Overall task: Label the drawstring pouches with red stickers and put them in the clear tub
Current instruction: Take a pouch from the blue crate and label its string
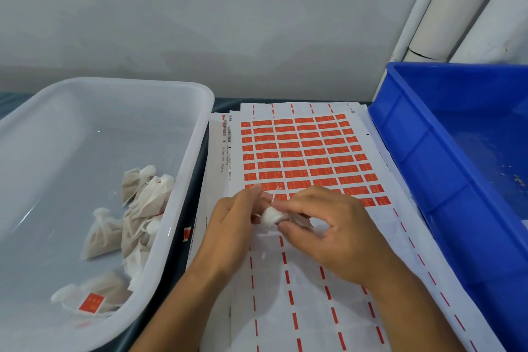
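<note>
Here, pouch point(271, 216) pinched between left hand point(231, 220), right hand point(328, 226), above sticker sheet point(308, 151)

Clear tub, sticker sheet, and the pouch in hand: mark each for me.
clear tub point(200, 134): head view, on its right rim.
sticker sheet point(303, 151): head view, among the red stickers.
pouch point(271, 216): head view, on its white bunched top between both hands.

Red rectangular stickers point(303, 151) gridded on white backing paper point(314, 308); red dashes below; blue plastic crate point(457, 157); off-white cloth pouches point(143, 208).
</note>
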Available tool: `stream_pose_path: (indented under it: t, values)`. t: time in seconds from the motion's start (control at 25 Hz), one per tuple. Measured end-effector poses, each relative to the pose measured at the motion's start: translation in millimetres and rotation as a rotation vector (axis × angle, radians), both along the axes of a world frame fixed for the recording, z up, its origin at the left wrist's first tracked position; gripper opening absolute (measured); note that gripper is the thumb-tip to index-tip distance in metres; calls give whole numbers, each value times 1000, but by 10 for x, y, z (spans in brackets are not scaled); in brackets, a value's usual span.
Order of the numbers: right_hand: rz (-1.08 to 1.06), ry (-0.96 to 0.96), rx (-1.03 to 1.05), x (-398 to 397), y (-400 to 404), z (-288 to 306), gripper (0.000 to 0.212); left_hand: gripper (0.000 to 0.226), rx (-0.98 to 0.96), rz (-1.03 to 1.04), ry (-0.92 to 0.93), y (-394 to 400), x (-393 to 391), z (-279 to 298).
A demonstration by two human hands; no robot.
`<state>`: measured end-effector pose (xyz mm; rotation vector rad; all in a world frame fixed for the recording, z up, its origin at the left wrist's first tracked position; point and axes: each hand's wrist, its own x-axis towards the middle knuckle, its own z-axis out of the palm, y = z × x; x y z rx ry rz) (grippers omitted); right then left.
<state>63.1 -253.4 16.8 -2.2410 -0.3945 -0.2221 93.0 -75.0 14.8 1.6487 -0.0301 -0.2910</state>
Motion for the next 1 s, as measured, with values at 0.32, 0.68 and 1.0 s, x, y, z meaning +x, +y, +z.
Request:
stream_pose_path:
  t: [0.32,0.68,1.0]
  values:
    - [-40,-11,-5,18,-53,-30,29,32,-16,-150,-151,17,13,-45]
    - [-144,64,439,54,61,2,12,22,23,-119,-243,-85,-33,-14]
    - [-125,192,584,42,111,59,24,24,-171,79,-156,-176,-115,24]
